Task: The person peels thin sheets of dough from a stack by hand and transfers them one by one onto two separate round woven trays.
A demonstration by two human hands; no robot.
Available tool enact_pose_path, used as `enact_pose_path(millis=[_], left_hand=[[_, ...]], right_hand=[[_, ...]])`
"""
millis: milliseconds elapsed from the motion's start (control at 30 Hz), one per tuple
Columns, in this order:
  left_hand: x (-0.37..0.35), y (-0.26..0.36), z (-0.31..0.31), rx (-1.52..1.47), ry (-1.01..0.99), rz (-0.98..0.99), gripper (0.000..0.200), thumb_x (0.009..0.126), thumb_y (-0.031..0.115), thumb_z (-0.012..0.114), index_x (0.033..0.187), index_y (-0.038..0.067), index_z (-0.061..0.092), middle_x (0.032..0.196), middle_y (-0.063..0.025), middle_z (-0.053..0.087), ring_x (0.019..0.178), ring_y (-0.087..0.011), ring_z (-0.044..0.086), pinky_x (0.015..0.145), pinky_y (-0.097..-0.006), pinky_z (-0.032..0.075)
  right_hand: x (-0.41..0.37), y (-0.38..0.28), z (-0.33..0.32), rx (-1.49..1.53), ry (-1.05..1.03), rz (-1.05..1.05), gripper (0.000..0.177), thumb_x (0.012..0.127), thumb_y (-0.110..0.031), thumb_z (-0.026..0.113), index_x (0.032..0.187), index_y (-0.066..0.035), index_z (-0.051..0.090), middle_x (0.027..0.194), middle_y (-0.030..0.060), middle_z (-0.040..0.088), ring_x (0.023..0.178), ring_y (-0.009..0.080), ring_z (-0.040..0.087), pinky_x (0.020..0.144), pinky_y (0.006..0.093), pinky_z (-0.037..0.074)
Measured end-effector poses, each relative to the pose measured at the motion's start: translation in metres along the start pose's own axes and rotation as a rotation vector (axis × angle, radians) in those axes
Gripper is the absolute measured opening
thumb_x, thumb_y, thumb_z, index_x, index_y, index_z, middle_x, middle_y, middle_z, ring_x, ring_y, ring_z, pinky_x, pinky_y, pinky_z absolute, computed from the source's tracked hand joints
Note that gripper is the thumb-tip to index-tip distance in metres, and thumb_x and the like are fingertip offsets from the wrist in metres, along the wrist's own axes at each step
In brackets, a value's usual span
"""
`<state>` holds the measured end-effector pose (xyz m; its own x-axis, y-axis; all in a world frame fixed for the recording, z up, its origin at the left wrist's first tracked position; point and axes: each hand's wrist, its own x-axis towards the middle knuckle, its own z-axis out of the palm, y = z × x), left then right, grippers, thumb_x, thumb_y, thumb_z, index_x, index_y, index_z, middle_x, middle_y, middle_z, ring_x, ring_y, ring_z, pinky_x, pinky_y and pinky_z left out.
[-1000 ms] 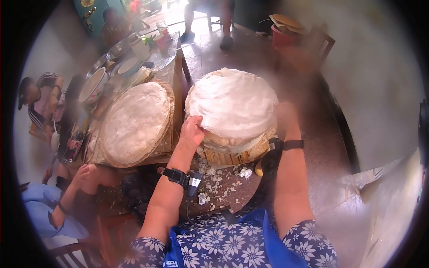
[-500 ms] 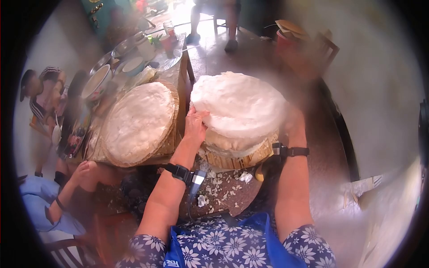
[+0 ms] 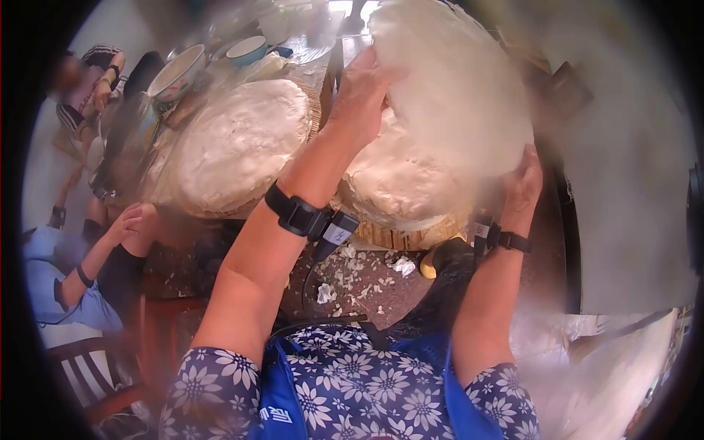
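top sheet (image 3: 455, 95): flat on the stack (image 3: 400, 187) half a second ago; now lifted and tilted up above it.
left hand (image 3: 363, 92): risen with it, fingers grasping the upper left edge.
right hand (image 3: 522, 183): fingers grasping the lower right edge.
stack: unchanged on its woven tray (image 3: 400, 238), beside the second pile (image 3: 242, 143) on the surface.

The sheet (image 3: 462, 95) is white, the apron (image 3: 282, 400) blue, the blouse (image 3: 367, 396) navy with white flowers.

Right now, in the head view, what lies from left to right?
Seated person in light blue, flat white round on woven tray, left hand, tilted thin white round sheet, right hand.
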<state>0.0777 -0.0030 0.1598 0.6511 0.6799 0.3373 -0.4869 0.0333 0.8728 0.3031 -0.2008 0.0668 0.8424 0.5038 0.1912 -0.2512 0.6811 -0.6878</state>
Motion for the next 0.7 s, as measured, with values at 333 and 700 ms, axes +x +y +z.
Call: enact_pose_path(millis=[333, 700], left_hand=[[-0.108, -0.104, -0.069, 0.037, 0.384, -0.591, 0.015, 0.085, 0.013, 0.054, 0.099, 0.007, 0.053, 0.08, -0.0032, 0.06, 0.063, -0.0131, 0.058, 0.054, -0.0274, 0.049], [-0.115, -0.117, -0.084, 0.144, 0.459, -0.701, 0.017, 0.084, 0.016, 0.056, 0.096, 0.007, 0.05, 0.073, -0.0043, 0.057, 0.054, -0.0142, 0.058, 0.048, -0.0268, 0.048]], right_hand=[[0.037, 0.066, -0.072, -0.167, 0.148, 0.204, 0.034, 0.081, 0.004, 0.051, 0.114, 0.004, 0.046, 0.101, 0.0141, 0.058, 0.092, 0.0241, 0.06, 0.081, 0.0348, 0.052], [0.025, 0.079, -0.067, -0.364, 0.22, 0.143, 0.034, 0.076, 0.007, 0.051, 0.11, 0.005, 0.052, 0.096, 0.0134, 0.06, 0.083, 0.0221, 0.061, 0.076, 0.0325, 0.051]])
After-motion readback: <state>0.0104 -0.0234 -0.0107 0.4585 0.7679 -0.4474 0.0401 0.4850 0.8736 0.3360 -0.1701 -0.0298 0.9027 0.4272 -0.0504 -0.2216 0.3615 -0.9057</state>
